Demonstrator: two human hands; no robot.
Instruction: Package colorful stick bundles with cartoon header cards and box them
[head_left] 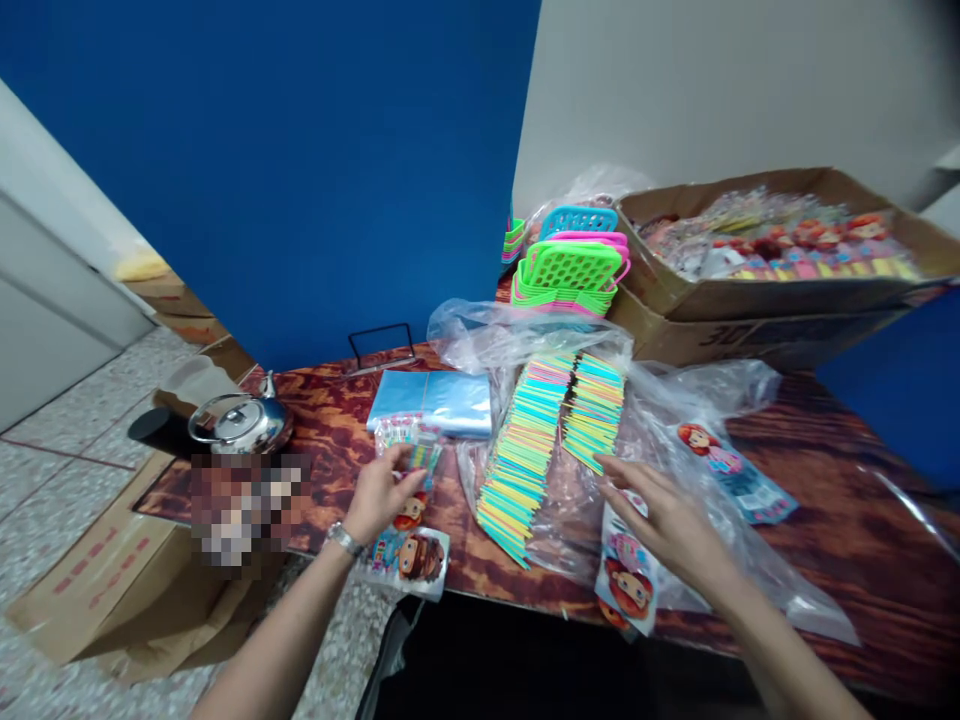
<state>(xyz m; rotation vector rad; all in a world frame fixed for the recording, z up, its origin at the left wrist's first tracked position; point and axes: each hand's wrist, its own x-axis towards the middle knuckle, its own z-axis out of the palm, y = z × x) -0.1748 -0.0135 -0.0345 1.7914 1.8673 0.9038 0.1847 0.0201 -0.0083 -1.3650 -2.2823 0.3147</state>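
Observation:
My left hand, with a metal-banded watch at the wrist, curls its fingers at a small clear packet holding colored sticks. Beneath that hand lie printed bags with a red-haired cartoon figure, one of them a white-edged bag at the table edge. My right hand has its fingers stretched out and apart, by the lower end of the shorter row of thin colored sticks. A longer row of sticks lies to its left on clear plastic. Under my right hand is another printed bag.
A stack of blue film bags lies behind my left hand. Colored plastic baskets stand at the back, beside an open carton of packed dolls. A metal kettle sits at the left table edge. A printed pouch lies right.

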